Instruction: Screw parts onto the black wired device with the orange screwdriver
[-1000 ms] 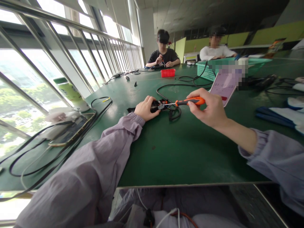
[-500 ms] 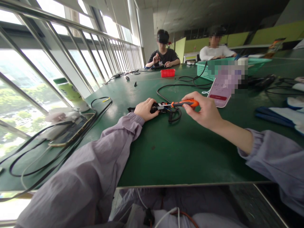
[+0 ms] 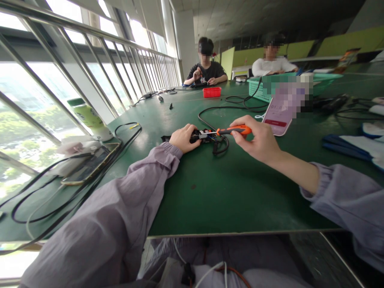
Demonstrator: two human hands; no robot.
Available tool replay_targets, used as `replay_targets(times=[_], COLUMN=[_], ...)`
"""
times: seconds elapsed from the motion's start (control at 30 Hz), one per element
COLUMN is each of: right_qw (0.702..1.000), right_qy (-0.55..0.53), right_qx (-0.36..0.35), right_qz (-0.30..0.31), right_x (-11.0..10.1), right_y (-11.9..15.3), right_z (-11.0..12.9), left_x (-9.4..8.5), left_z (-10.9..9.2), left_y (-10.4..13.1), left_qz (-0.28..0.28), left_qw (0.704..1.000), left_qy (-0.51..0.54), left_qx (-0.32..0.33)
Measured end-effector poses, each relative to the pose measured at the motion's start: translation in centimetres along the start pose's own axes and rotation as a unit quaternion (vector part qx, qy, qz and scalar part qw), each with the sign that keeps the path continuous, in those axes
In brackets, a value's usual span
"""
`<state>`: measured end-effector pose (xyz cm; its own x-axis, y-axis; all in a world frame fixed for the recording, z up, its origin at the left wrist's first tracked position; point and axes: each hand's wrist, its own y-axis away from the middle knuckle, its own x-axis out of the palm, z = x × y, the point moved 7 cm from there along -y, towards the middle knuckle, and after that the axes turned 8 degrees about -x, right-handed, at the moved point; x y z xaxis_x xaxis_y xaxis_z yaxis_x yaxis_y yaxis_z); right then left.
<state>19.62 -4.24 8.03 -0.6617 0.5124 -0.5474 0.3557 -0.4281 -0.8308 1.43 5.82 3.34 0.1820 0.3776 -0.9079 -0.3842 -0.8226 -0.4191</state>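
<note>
My left hand [image 3: 185,139] is closed round a black device [image 3: 206,136] that lies on the green table [image 3: 210,192]. The device's right part is open, with small red and blue parts showing. In my right hand [image 3: 258,138] is an orange and black screwdriver [image 3: 234,130], held by its handle and pointing left. Its thin metal shaft reaches over the open part of the device; whether the tip touches anything is too small to tell. A black cable [image 3: 223,150] loops beside the device's right end.
A phone [image 3: 280,114] leans against a green basket [image 3: 259,90] at the right. Beyond stands a red box [image 3: 211,92]. Two people sit across the table. Left are a bottle [image 3: 90,119], another phone [image 3: 91,164] and cables; gloves [image 3: 354,147] lie far right.
</note>
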Motion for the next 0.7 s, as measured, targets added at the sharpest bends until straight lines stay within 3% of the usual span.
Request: replay_targets(times=[0.4,0.47,0.6,0.7], right_qw=[1.0,0.999,0.989,0.99], right_qy=[0.004,0.004,-0.017,-0.001], right_qx=[-0.006,-0.026,-0.049,-0.062], right_qz=[0.007,-0.022,-0.14,-0.13], right_x=[0.2,-0.3,-2.5,-2.6], right_y=[0.1,0.0,0.1,0.0], right_z=[-0.2,0.1,0.8,1.2], left_x=[0.1,0.0,0.0,0.0], left_z=[0.1,0.1,0.0,0.0], left_y=[0.0,0.0,0.0,0.0], left_qz=[-0.005,-0.005,-0.001,0.0], left_qw=[1.0,1.0,1.0,1.0], left_qy=[-0.001,0.0,0.001,-0.001], left_qx=[0.002,0.003,0.002,0.0])
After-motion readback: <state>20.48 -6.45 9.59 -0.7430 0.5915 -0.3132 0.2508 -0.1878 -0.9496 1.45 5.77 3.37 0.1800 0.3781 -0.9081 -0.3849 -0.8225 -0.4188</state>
